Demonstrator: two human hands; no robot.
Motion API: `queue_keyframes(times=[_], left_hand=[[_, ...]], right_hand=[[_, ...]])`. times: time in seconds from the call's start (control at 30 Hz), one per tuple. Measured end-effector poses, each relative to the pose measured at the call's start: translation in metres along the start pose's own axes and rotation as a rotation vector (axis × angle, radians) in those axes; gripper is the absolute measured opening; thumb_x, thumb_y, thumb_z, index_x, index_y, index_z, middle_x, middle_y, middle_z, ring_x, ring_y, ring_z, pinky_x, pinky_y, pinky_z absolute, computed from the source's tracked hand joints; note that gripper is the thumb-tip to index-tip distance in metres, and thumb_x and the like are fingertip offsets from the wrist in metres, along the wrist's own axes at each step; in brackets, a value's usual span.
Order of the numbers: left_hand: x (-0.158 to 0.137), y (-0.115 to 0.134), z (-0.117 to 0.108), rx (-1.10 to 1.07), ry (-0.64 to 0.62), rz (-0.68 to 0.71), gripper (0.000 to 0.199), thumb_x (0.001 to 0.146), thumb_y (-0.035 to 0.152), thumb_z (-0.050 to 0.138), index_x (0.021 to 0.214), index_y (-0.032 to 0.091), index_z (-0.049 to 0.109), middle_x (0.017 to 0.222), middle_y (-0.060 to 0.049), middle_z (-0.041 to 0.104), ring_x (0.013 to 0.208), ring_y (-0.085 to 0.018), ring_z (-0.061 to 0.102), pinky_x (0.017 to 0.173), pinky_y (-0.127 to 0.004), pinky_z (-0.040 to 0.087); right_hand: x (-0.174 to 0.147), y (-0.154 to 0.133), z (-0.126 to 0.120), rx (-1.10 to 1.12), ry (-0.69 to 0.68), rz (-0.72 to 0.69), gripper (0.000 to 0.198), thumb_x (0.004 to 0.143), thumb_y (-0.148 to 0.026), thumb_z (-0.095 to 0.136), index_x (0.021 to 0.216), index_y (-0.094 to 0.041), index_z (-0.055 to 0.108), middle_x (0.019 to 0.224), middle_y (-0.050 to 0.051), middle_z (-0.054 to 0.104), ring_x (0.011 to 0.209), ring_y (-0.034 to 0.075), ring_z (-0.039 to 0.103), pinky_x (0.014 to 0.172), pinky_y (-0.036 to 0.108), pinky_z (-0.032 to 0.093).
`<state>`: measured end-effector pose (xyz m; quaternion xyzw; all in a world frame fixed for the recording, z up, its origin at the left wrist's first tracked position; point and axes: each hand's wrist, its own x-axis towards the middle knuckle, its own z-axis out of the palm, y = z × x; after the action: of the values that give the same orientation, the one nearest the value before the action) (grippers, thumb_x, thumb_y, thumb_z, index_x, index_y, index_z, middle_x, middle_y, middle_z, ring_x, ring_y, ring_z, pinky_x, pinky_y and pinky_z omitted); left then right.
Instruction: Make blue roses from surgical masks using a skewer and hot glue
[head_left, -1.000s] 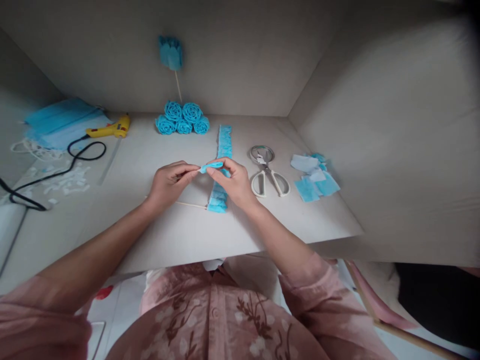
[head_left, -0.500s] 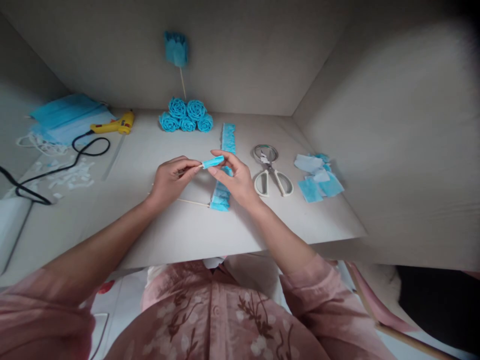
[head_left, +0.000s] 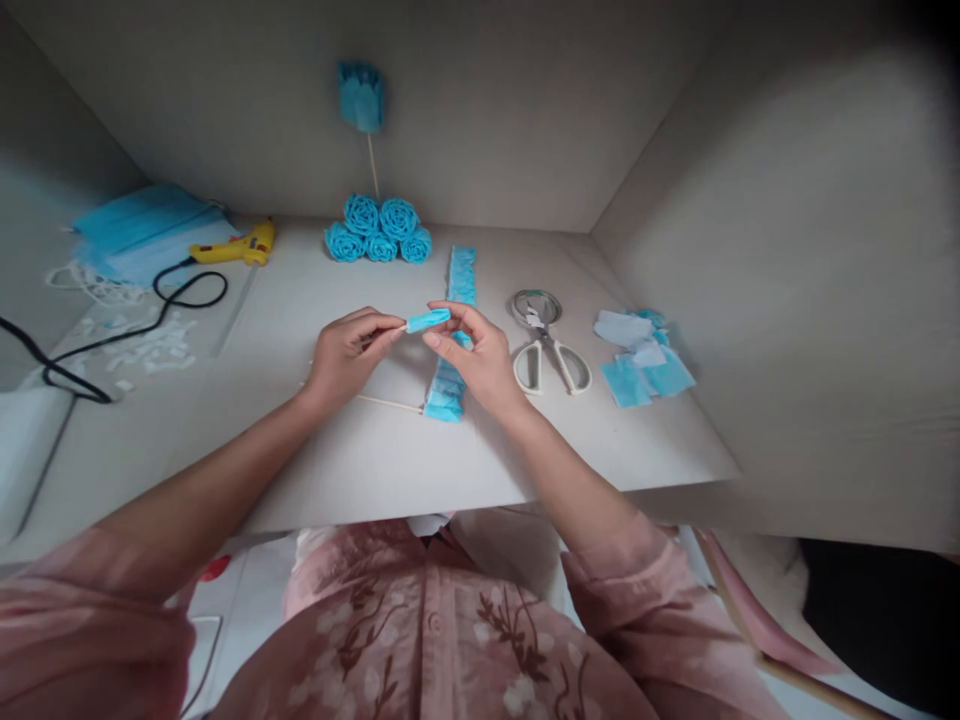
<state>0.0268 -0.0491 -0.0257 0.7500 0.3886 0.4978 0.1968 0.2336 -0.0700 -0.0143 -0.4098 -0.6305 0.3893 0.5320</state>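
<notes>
A small roll of blue mask fabric (head_left: 428,320) sits on the end of a thin stick, above the table. My left hand (head_left: 352,350) pinches the stick just below this roll, with thumb and forefinger closed. Around the roll's far end curves my right hand (head_left: 480,355), its forefinger against the fabric and its thumb lowered a little apart from it. Beneath the hands lies a long gathered strip of blue mask fabric (head_left: 445,390), partly hidden by my right hand. Another thin stick (head_left: 390,404) reaches the strip's near end.
Blue fabric roses (head_left: 381,247) are stacked at the back, with a stemmed one (head_left: 361,100) upright behind. Scissors (head_left: 547,345) and cut fabric pieces (head_left: 649,365) lie right. Left are face masks (head_left: 142,225), a yellow glue gun (head_left: 236,247), its black cord (head_left: 150,325) and white scraps (head_left: 161,345).
My right thumb has eased slightly away from the blue roll. My left hand keeps its pinch on the stick. The whole view has shifted slightly.
</notes>
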Motion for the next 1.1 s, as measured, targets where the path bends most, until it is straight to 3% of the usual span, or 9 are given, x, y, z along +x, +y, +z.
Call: queue_keyframes(times=[0.33, 0.63, 0.77, 1.1], left_hand=[[0.0013, 0.0001, -0.001, 0.009, -0.018, 0.006, 0.02, 0.095, 0.029, 0.061, 0.087, 0.018, 0.075, 0.076, -0.002, 0.069, 0.07, -0.014, 0.061, 0.067, -0.025, 0.046], [0.0005, 0.0005, -0.0006, 0.037, -0.006, -0.03, 0.023, 0.095, 0.033, 0.059, 0.088, 0.018, 0.075, 0.076, -0.003, 0.069, 0.07, -0.015, 0.061, 0.067, -0.025, 0.047], [-0.0001, -0.0006, 0.0017, 0.044, 0.028, -0.034, 0.021, 0.093, 0.033, 0.063, 0.09, 0.018, 0.078, 0.079, -0.003, 0.071, 0.071, -0.014, 0.061, 0.066, -0.024, 0.046], [0.0004, 0.0048, 0.0001, 0.093, 0.02, 0.042, 0.02, 0.094, 0.033, 0.066, 0.09, 0.019, 0.08, 0.081, -0.005, 0.073, 0.074, -0.015, 0.064, 0.065, -0.024, 0.047]], right_hand=[[0.001, 0.0041, 0.0009, 0.025, 0.029, 0.008, 0.045, 0.081, -0.055, 0.082, 0.114, -0.026, 0.073, 0.096, 0.001, 0.077, 0.094, 0.02, 0.07, 0.094, 0.038, 0.056], [0.0017, 0.0079, 0.0, 0.02, 0.102, 0.04, 0.033, 0.084, -0.051, 0.078, 0.104, -0.024, 0.076, 0.096, 0.002, 0.076, 0.093, 0.019, 0.069, 0.09, 0.035, 0.055], [0.0014, 0.006, 0.0008, 0.002, 0.081, 0.061, 0.027, 0.083, -0.048, 0.078, 0.095, -0.024, 0.076, 0.096, 0.002, 0.077, 0.09, 0.019, 0.069, 0.088, 0.035, 0.055], [0.0006, 0.0024, 0.0001, -0.016, 0.037, 0.062, 0.027, 0.081, -0.045, 0.08, 0.096, -0.023, 0.073, 0.092, 0.001, 0.074, 0.089, 0.019, 0.066, 0.088, 0.034, 0.054]])
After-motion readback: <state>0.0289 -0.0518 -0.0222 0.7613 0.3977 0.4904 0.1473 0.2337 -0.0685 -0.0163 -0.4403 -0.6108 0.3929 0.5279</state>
